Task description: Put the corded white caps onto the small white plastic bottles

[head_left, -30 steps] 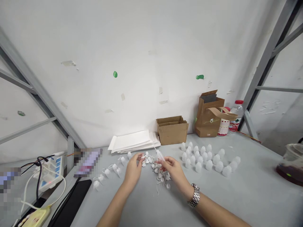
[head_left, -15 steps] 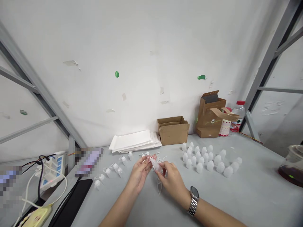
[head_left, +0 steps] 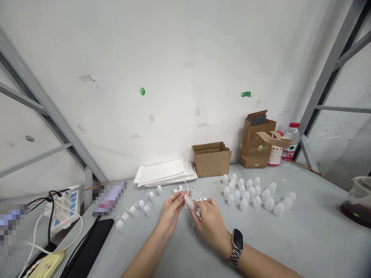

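Observation:
Both my hands are closed on one small translucent white plastic piece [head_left: 189, 203] above the middle of the table. My left hand [head_left: 169, 214] pinches its upper left end, where a thin white cord [head_left: 186, 185] sticks up. My right hand [head_left: 210, 224], on the watch side, grips its lower right end, and the fingers partly hide it. Behind and beneath the hands lies a tangle of white cords [head_left: 198, 194]. To the left stand several white pieces with cord loops [head_left: 132, 210]. On the right, several frosted dome-shaped pieces [head_left: 257, 202] stand in loose rows.
White flat envelopes [head_left: 162, 172] and an open cardboard box [head_left: 213, 164] sit against the wall. A brown paper bag [head_left: 256, 144] and a red-capped bottle [head_left: 292, 139] stand at back right. A cup of dark liquid [head_left: 358, 204] is far right; a black flat bar [head_left: 89, 247] lies left.
My right hand has turned, with its fingers curling further over the plastic piece. The cord end now stands up above my left fingertips. The pieces on both sides stay put.

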`<state>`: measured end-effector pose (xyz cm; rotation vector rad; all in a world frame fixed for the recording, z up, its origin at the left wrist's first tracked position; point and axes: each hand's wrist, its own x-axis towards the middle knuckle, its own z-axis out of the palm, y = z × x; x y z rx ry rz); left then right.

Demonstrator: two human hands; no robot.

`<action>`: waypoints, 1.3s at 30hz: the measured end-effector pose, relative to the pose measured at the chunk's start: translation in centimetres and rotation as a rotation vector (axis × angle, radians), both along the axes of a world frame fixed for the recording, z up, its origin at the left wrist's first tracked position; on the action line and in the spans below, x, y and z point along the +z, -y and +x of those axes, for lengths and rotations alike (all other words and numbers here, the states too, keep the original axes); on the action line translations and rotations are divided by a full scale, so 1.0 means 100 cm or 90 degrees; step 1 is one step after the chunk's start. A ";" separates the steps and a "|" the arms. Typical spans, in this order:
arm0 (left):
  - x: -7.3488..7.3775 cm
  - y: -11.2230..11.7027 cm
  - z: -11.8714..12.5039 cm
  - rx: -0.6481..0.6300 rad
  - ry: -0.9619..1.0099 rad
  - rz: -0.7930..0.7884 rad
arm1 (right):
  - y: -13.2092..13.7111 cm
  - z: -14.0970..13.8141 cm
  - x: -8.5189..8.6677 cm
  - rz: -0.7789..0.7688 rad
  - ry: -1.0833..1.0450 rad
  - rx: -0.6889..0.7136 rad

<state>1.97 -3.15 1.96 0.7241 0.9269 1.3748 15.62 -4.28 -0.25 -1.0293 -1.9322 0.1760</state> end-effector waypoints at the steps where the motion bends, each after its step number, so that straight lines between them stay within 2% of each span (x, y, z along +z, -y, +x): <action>1: 0.001 0.000 0.000 0.001 -0.012 0.002 | 0.000 0.000 0.002 -0.106 -0.065 0.033; 4: 0.006 0.001 -0.001 0.016 -0.093 0.033 | -0.007 0.001 0.010 -0.482 -0.292 0.190; 5: 0.007 0.001 -0.002 0.026 -0.129 0.052 | -0.009 0.002 0.012 -0.577 -0.356 0.243; 6: 0.008 0.001 -0.003 0.036 -0.164 0.070 | -0.012 0.003 0.014 -0.644 -0.407 0.283; 8: 0.010 0.001 -0.005 0.048 -0.224 0.099 | -0.016 0.006 0.017 -0.706 -0.477 0.312; 12: 0.011 0.000 -0.007 0.056 -0.287 0.107 | -0.017 0.009 0.018 -0.703 -0.534 0.289; 18: 0.012 -0.001 -0.007 0.010 -0.221 0.089 | -0.018 0.009 0.017 -0.775 -0.508 0.324; 23: 0.007 -0.003 -0.009 0.036 -0.182 0.077 | -0.021 0.004 0.013 -0.637 -0.486 0.241; 25: 0.005 -0.004 -0.009 0.031 -0.162 0.068 | -0.021 0.004 0.013 -0.620 -0.469 0.234; 31: 0.007 -0.003 -0.009 0.007 -0.142 0.074 | -0.017 0.006 0.013 -0.720 -0.430 0.321; 36: 0.002 -0.004 -0.010 0.045 -0.173 0.072 | -0.017 0.002 0.006 -0.562 -0.452 0.215; 39: 0.002 -0.005 -0.010 0.045 -0.161 0.068 | -0.017 0.002 0.006 -0.569 -0.451 0.219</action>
